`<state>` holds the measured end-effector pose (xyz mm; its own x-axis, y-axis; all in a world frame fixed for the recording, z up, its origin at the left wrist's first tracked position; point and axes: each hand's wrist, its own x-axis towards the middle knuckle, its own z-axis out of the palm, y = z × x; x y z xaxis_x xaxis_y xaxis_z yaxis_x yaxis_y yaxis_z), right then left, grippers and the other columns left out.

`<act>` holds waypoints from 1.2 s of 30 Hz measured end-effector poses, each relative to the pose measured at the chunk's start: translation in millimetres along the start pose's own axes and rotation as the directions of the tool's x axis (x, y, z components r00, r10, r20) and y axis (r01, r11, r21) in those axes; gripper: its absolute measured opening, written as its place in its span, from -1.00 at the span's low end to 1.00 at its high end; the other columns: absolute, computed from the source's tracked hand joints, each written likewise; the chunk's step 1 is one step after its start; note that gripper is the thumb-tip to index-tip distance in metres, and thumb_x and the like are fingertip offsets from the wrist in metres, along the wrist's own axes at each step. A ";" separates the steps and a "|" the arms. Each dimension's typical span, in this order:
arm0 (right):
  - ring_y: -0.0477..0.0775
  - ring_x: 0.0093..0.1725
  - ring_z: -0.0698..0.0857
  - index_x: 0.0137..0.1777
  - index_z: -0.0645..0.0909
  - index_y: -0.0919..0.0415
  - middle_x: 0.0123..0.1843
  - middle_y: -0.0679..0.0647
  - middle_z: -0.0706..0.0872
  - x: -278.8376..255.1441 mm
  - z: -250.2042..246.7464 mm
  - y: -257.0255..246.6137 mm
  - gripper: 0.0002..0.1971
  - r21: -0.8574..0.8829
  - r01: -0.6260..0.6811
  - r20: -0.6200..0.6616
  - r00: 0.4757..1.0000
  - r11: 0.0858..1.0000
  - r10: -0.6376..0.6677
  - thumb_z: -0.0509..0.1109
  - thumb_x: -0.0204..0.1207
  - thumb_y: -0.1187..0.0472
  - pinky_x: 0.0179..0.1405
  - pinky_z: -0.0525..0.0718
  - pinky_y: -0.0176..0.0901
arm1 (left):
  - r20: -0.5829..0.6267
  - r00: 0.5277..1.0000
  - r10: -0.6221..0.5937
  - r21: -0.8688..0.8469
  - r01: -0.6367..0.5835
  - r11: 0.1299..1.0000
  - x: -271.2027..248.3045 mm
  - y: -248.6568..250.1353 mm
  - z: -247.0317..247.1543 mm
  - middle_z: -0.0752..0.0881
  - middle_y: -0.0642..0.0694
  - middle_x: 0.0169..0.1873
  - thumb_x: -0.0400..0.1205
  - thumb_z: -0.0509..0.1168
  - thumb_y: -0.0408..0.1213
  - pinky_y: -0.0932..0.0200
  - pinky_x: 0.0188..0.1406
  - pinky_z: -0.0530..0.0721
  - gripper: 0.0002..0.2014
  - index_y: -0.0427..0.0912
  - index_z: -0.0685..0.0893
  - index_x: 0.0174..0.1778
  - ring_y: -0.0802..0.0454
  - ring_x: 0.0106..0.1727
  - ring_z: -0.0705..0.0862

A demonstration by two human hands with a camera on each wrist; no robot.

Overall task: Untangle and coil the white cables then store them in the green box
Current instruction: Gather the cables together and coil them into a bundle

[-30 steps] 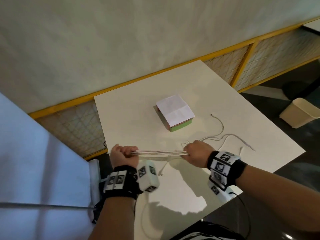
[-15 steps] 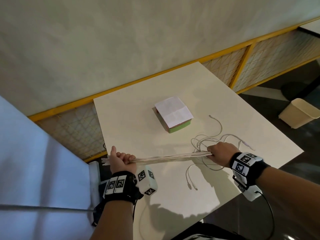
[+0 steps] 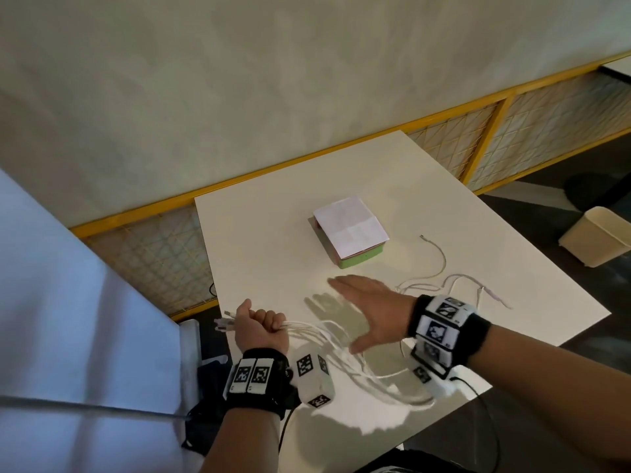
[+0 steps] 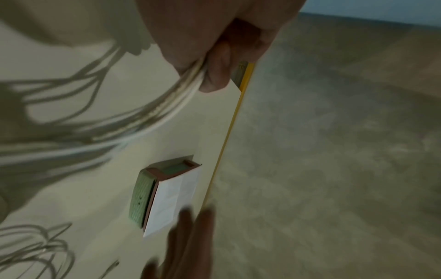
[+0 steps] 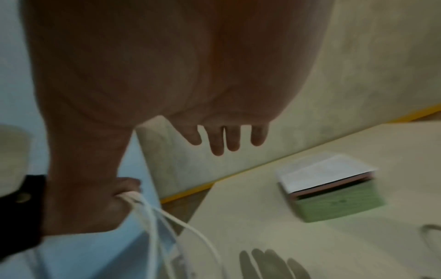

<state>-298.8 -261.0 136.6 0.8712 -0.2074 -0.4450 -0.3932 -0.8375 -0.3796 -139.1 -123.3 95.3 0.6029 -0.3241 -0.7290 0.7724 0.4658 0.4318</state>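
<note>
My left hand point(image 3: 262, 328) grips a bundle of white cables point(image 3: 327, 339) in a fist at the table's near left corner. The plug ends point(image 3: 223, 324) stick out past the fist, and the slack strands sweep right and toward me. The left wrist view shows my fingers point(image 4: 216, 75) curled round that cable bundle point(image 4: 188, 90). My right hand point(image 3: 367, 310) hovers flat and open over the cables, holding nothing; its fingers point(image 5: 226, 139) are straight. The green box point(image 3: 362, 259), under a raised white-papered lid point(image 3: 350, 227), sits mid-table beyond both hands. The green box point(image 5: 339, 200) also shows in the right wrist view.
More loose white cable point(image 3: 440, 279) lies tangled on the white table point(image 3: 266, 233) to the right of my right hand. A beige bin point(image 3: 596, 235) stands on the floor at the right. A yellow-framed mesh rail point(image 3: 485, 145) runs behind the table.
My right hand has let go of the stretched cables, opened, and swung back left above them. The taut strands have gone slack. The left fist keeps its hold.
</note>
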 end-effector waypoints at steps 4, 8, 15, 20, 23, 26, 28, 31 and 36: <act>0.20 0.45 0.44 0.60 0.11 0.23 0.53 0.26 0.42 37.7 10.1 -40.2 -0.23 0.201 0.040 0.078 0.995 0.979 -0.057 0.41 0.50 0.03 0.42 0.39 -0.05 | 0.054 0.998 -0.041 -0.012 0.042 0.999 -10.4 -10.3 11.1 0.13 0.06 -0.78 0.70 0.14 -0.27 0.37 -0.77 0.19 -0.54 -0.05 0.10 -0.50 0.11 -0.79 0.12; 0.08 -0.26 0.54 -0.07 0.55 0.27 -0.28 0.10 0.62 49.6 17.5 -51.4 -0.78 0.439 -0.003 0.053 0.998 0.899 -0.023 0.20 0.64 0.12 -0.21 0.45 -0.10 | 0.067 0.995 -0.079 -0.036 0.082 0.996 -12.6 -2.3 11.5 0.13 0.04 -0.78 0.70 0.18 -0.23 0.30 -0.74 0.29 -0.51 -0.06 0.12 -0.52 0.12 -0.79 0.14; 0.19 -0.21 0.52 -0.28 0.43 0.21 -0.05 0.31 0.71 47.3 9.2 -52.8 -0.65 0.089 -0.059 -0.032 0.998 0.994 0.062 0.07 0.64 0.02 -0.19 0.43 -0.08 | 0.093 0.991 -0.099 0.287 0.069 0.956 1.3 11.6 -16.5 0.67 0.05 -0.49 0.64 0.27 -0.10 0.11 -0.20 0.52 -0.71 -0.07 0.50 -0.40 0.08 -0.27 0.68; 0.21 -0.22 0.52 -0.45 0.32 0.16 -0.21 0.27 0.60 40.2 -15.6 -44.3 -0.60 -0.025 -0.072 0.027 0.997 0.997 0.072 0.07 0.63 0.07 -0.22 0.42 -0.09 | 0.197 0.972 0.129 0.704 -0.232 0.672 13.6 33.6 -29.6 0.62 -0.10 0.27 0.68 0.23 -0.22 -0.12 0.35 0.46 -0.80 -0.07 0.63 0.19 -0.11 0.36 0.56; 0.22 -0.26 0.52 -0.34 0.42 0.28 -0.28 0.20 0.56 37.0 -29.2 -44.6 -0.63 -0.068 -0.065 0.062 0.996 0.996 0.069 0.07 0.63 0.08 -0.24 0.43 -0.08 | 0.569 0.821 0.049 0.771 -0.553 0.316 1.0 29.9 -12.9 0.60 0.13 0.30 0.59 0.33 -0.25 0.00 0.47 0.45 -0.63 0.11 0.56 0.32 0.04 0.42 0.53; 0.15 -0.37 0.50 -0.37 0.42 0.24 -0.39 0.14 0.53 34.6 -43.7 -48.1 -0.64 -0.069 -0.030 0.069 0.997 0.997 0.035 0.10 0.63 0.09 -0.23 0.45 -0.05 | 0.719 0.665 -0.204 0.691 -0.716 0.100 -6.7 13.0 -0.3 0.61 0.19 0.31 0.40 0.44 0.01 0.30 0.32 0.51 -0.42 0.17 0.52 0.37 0.29 0.31 0.60; 0.02 -0.44 0.44 -0.45 0.37 0.14 -0.46 0.06 0.47 31.1 -54.7 -49.5 -0.63 -0.032 -0.006 0.058 0.998 0.999 0.007 0.14 0.63 0.11 -0.24 0.43 -0.04 | 0.746 0.623 -0.235 0.645 -0.764 0.025 -4.0 2.1 3.6 0.72 0.11 0.17 0.47 0.41 -0.04 0.30 0.19 0.58 -0.58 0.09 0.59 0.27 0.28 0.15 0.68; 0.04 -0.40 0.46 -0.33 0.52 0.20 -0.36 0.13 0.55 24.9 -71.3 -43.8 -0.69 0.121 -0.052 0.033 0.998 0.991 0.048 0.19 0.61 0.10 -0.33 0.45 -0.09 | 0.771 0.617 -0.158 0.636 -0.755 0.158 -14.3 -3.2 12.7 0.69 0.11 -0.38 0.70 0.20 -0.22 0.30 -0.27 0.58 -0.82 -0.14 0.64 -0.18 0.26 -0.37 0.62; 0.00 -0.63 0.26 -0.57 0.32 0.12 -0.61 0.02 0.29 15.4 -84.2 -25.4 -0.60 0.560 -0.076 0.007 0.996 0.825 0.087 0.35 0.46 0.20 -0.60 0.29 -0.24 | 0.732 0.647 -0.213 0.675 -0.645 0.359 -27.2 -11.0 16.7 0.45 0.06 -0.69 0.71 0.14 -0.15 0.11 -0.42 0.66 -0.71 -0.17 0.53 -0.30 0.13 -0.64 0.43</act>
<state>-250.7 -285.5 207.7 0.8315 -0.2761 -0.4820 -0.5553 -0.3916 -0.7337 -160.6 -133.3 119.3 0.3719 -0.9116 -0.1753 0.0231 -0.1797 0.9835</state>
